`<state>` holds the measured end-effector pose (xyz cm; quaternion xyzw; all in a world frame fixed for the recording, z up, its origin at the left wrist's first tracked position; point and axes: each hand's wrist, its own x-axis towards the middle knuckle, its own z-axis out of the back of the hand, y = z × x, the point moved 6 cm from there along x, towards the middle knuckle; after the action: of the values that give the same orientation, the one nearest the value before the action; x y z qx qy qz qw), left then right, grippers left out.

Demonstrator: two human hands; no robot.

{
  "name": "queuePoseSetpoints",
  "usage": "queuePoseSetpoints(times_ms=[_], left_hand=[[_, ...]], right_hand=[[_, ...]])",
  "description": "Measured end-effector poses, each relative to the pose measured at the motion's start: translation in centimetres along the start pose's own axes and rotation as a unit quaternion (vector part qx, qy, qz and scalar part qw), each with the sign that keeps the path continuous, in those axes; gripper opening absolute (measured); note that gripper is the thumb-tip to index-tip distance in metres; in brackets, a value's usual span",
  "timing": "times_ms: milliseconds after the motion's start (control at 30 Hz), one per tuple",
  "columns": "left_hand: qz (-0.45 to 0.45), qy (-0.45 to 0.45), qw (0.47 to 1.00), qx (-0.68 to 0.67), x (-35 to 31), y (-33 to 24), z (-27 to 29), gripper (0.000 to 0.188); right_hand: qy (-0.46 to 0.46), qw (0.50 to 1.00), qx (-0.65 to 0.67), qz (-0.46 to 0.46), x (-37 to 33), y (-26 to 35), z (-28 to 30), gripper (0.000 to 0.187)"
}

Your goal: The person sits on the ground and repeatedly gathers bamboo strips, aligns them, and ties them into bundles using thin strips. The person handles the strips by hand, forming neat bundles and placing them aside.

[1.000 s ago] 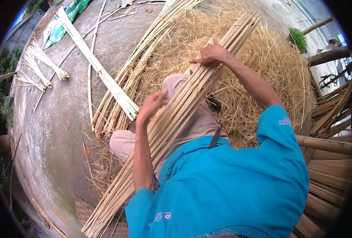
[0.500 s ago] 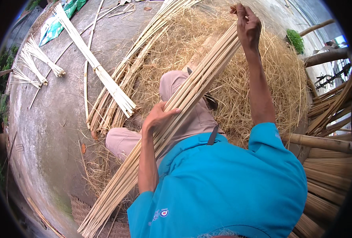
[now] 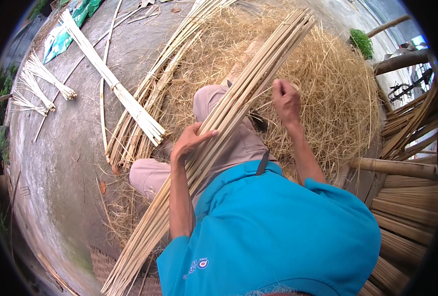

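Observation:
A long bundle of split bamboo strips (image 3: 258, 74) lies slantwise across my lap, its far end raised toward the upper right. My left hand (image 3: 190, 141) is wrapped round the bundle near its middle, the thumb lying over the top. To the right of the bundle, apart from it, my right hand (image 3: 287, 102) is closed with the fingers curled in. A thin pale strand seems to run from the bundle to these fingers, but what they pinch is too fine to make out.
Straw-like shavings (image 3: 327, 93) heap up ahead and to the right. A tied bundle of white strips (image 3: 115, 84) and loose bamboo strips (image 3: 150, 93) lie on the concrete floor (image 3: 66, 163). Small white bundles (image 3: 36, 89) rest at far left; a bamboo pole (image 3: 396, 167) juts in at right.
My right hand has left the bundle's far end and come down and toward me, on its right side. My left hand keeps its hold, and the bundle has barely shifted.

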<state>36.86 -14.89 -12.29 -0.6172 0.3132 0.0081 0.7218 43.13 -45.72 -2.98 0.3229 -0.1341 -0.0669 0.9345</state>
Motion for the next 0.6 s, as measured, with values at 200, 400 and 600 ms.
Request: queuePoseSetpoints(times_ms=[200, 400, 600], left_hand=[[-0.009, -0.007, 1.000, 0.023, 0.3, -0.5, -0.2, 0.056], [-0.009, 0.009, 1.000, 0.013, 0.7, -0.3, -0.3, 0.060], [0.028, 0.071, 0.997, 0.014, 0.5, -1.1, -0.6, 0.063]], right_hand=[[-0.131, 0.972, 0.138, -0.140, 3.2, -8.8, 6.8, 0.059], [0.352, 0.894, 0.206, -0.185, -6.5, -3.4, -6.6, 0.087], [0.383, 0.837, 0.344, -0.186, -6.9, -4.5, -8.0, 0.035]])
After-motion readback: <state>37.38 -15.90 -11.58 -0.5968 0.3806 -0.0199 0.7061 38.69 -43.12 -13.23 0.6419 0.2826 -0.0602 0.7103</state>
